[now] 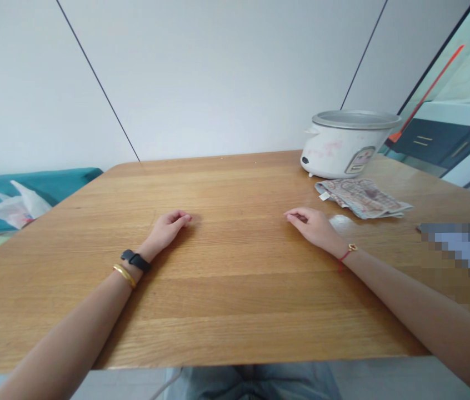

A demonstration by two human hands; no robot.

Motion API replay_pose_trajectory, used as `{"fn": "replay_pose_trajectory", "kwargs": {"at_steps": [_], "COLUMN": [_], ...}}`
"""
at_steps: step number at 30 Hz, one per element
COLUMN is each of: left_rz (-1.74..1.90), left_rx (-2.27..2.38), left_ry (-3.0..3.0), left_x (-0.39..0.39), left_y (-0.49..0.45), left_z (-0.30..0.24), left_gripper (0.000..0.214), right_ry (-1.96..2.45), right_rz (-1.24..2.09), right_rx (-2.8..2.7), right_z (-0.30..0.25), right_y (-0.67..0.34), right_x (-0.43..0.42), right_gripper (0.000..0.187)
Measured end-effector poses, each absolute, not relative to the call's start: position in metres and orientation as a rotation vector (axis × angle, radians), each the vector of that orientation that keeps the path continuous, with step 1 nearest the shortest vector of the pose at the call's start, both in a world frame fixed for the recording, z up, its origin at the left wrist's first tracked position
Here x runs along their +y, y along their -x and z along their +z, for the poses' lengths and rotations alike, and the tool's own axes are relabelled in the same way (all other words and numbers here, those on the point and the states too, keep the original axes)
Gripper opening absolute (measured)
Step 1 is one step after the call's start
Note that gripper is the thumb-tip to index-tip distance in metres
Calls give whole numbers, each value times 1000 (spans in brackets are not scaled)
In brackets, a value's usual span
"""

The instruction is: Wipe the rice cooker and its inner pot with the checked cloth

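My left hand (170, 226) rests on the wooden table (235, 300), its fingers curled in towards the thumb with nothing visible in them. Around that wrist are a black band (135, 260) and a gold bangle (124, 275). Opposite it, my right hand (310, 226) lies on the tabletop, fingers bent and tips close to the thumb, also holding nothing. A red string bracelet (346, 253) with a small charm circles the right wrist. The two hands are well apart. Nearest to the right hand is a folded checked cloth (364, 197), which it does not touch.
Behind the cloth stands a white rice cooker (339, 150) without a lid. A blurred-out flat item (468, 250) lies at the right. Left of the table, a white plastic bag (12, 208) sits on a teal seat (64, 180). A white wall (218, 78) rises behind the table.
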State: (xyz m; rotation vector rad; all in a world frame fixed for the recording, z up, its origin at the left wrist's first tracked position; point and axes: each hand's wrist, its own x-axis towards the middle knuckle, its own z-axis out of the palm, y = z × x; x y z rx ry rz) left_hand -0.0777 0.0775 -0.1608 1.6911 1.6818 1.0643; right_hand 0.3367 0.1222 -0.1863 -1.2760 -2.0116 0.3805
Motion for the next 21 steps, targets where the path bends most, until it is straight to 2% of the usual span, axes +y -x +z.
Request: {"fn": "replay_pose_trajectory", "kwargs": {"at_steps": [15, 21], "left_rz": [1139, 1134], "left_rx": [1578, 1579], "left_ry": [-1656, -1648], "left_x": [77, 76], "left_y": [77, 77], "left_z": [-160, -160], "left_gripper": [51, 50], "right_ry": [1274, 1283], "right_rz": [366, 379], "right_rx": [-2020, -2016], "right_z": [-186, -186], "right_y": [-336, -337], "right_x": [123, 123], "right_gripper": [24, 24]}}
